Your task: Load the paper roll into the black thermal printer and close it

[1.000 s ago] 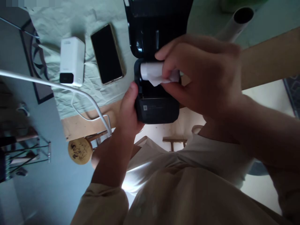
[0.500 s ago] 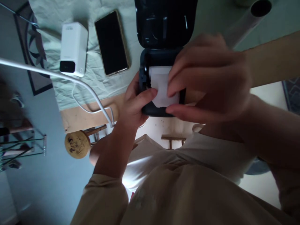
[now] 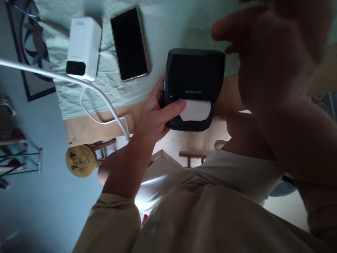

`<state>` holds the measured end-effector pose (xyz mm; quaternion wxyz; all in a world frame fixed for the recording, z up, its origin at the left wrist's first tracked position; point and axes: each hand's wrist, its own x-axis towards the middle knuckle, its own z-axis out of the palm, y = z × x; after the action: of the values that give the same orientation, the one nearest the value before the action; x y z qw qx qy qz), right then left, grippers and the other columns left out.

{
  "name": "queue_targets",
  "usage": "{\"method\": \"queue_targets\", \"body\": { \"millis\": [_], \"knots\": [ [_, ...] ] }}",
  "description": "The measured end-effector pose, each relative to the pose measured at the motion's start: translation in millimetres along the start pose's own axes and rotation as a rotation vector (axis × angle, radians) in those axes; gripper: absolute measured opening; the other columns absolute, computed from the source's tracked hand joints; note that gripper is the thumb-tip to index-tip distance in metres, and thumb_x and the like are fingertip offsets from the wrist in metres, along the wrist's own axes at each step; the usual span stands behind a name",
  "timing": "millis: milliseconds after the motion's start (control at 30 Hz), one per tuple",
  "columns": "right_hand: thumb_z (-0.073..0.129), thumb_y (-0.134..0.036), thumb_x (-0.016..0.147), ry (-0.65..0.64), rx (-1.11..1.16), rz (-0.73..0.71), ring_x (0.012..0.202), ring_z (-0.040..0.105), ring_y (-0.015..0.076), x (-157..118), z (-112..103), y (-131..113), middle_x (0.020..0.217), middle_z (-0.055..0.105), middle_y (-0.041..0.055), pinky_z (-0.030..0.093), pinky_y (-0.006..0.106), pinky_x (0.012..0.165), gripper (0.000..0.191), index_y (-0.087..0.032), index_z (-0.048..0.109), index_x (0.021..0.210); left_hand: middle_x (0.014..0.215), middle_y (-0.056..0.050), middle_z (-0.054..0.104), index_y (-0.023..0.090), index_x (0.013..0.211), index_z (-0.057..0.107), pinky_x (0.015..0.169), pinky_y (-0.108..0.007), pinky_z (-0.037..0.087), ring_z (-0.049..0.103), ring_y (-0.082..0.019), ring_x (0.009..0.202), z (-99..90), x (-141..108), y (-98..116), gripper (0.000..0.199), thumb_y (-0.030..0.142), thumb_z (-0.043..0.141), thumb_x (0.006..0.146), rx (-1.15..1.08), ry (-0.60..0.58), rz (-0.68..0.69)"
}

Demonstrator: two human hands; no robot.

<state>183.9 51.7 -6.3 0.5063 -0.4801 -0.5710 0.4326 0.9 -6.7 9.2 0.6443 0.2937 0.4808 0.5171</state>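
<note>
Around the black device (image 3: 196, 72), your left hand (image 3: 153, 119) grips, apparently steadying paper (image 3: 197, 110), requiring thumb pressure; right hand (image 3: 276, 58) closure is unclear.

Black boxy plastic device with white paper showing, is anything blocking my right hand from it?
Nothing visible blocks your bare right hand from the black boxy device; your left hand grips its opposite side, thumb on the white paper.

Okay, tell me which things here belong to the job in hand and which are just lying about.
In the job:
black device, held in the left hand
white paper sticking out of it, touched by the same hand

Lying about:
phone
white block with a dark panel
round stool
</note>
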Motion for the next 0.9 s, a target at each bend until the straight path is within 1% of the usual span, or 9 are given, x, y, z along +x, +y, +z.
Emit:
{"method": "queue_targets", "body": {
  "millis": [100,200,300,400,500,567,667,767,900],
  "knots": [
    [0.042,-0.053,0.095,-0.099,-0.116,-0.066,0.119,0.061,0.0084,-10.2,2.0,-3.5,0.102,0.067,-0.0019,0.048,0.012,0.082,0.045,-0.018,0.066,0.109,0.082,0.003,0.066,0.019,0.097,0.061,0.066,-0.021,0.057,0.068,-0.011,0.068,-7.1,1.6,0.7,0.027,0.014,0.070,0.071,0.044,-0.077,-0.046],
    [0.051,-0.054,0.092,-0.187,-0.178,-0.123,0.119,0.060,0.0089,-21.2,7.0,-6.5,0.114,0.064,0.0006,0.051,0.015,0.090,0.044,-0.018,0.060,0.116,0.097,-0.002,0.071,0.023,0.112,0.061,0.077,-0.027,0.061,0.073,-0.020,0.096,-14.5,5.3,1.8,0.032,0.022,0.065,0.081,0.056,-0.178,-0.105],
    [0.060,-0.048,0.089,-0.293,-0.204,-0.223,0.117,0.057,0.0064,-24.8,10.3,-7.7,0.127,0.058,0.0029,0.050,0.017,0.100,0.049,-0.016,0.050,0.125,0.105,-0.007,0.071,0.020,0.111,0.062,0.084,-0.030,0.063,0.069,-0.025,0.114,-18.4,9.3,0.1,0.026,0.031,0.063,0.088,0.025,-0.228,-0.081],
    [0.059,-0.047,0.090,-0.367,-0.259,-0.237,0.116,0.055,0.0050,-23.2,9.8,-8.2,0.130,0.054,0.0033,0.048,0.018,0.103,0.052,-0.015,0.045,0.128,0.104,-0.006,0.072,0.018,0.104,0.063,0.089,-0.032,0.063,0.068,-0.026,0.118,-20.5,11.7,-3.6,0.026,0.037,0.069,0.086,0.028,-0.255,-0.046],
    [0.058,-0.048,0.091,-0.376,-0.293,-0.209,0.117,0.055,0.0053,-21.6,8.2,-7.9,0.131,0.054,0.0019,0.047,0.017,0.103,0.052,-0.016,0.045,0.129,0.098,-0.002,0.072,0.021,0.108,0.065,0.096,-0.032,0.061,0.066,-0.023,0.122,-20.1,11.9,-6.9,0.023,0.034,0.066,0.088,0.062,-0.215,-0.039],
    [0.058,-0.048,0.091,-0.380,-0.276,-0.194,0.118,0.055,0.0054,-21.2,7.4,-6.9,0.132,0.053,0.0026,0.047,0.017,0.104,0.054,-0.015,0.045,0.131,0.095,-0.001,0.072,0.021,0.106,0.066,0.101,-0.032,0.058,0.064,-0.022,0.126,-17.4,11.4,-8.9,0.022,0.036,0.062,0.090,0.050,-0.173,-0.039],
    [0.057,-0.048,0.091,-0.394,-0.259,-0.185,0.118,0.055,0.0056,-21.3,6.0,-5.9,0.134,0.053,0.0043,0.046,0.017,0.105,0.057,-0.011,0.044,0.133,0.101,-0.005,0.073,0.017,0.099,0.067,0.110,-0.032,0.053,0.058,-0.023,0.134,-11.8,11.5,-11.4,0.029,0.043,0.054,0.094,-0.014,-0.126,-0.015],
    [0.057,-0.049,0.091,-0.393,-0.306,-0.216,0.125,0.053,0.0069,-22.2,4.8,-7.8,0.138,0.051,0.0054,0.044,0.018,0.111,0.061,-0.009,0.043,0.135,0.109,-0.008,0.073,0.016,0.102,0.067,0.117,-0.034,0.046,0.052,-0.025,0.139,-10.0,12.7,-11.8,0.033,0.046,0.056,0.094,-0.027,-0.154,0.005],
    [0.055,-0.052,0.091,-0.385,-0.344,-0.261,0.134,0.049,0.0087,-23.7,5.0,-12.3,0.143,0.048,0.0067,0.039,0.020,0.120,0.066,-0.007,0.043,0.138,0.112,-0.006,0.072,0.018,0.109,0.068,0.118,-0.035,0.044,0.057,-0.024,0.133,-11.8,11.9,-7.9,0.032,0.044,0.057,0.095,-0.003,-0.182,0.017]
  ]
}}
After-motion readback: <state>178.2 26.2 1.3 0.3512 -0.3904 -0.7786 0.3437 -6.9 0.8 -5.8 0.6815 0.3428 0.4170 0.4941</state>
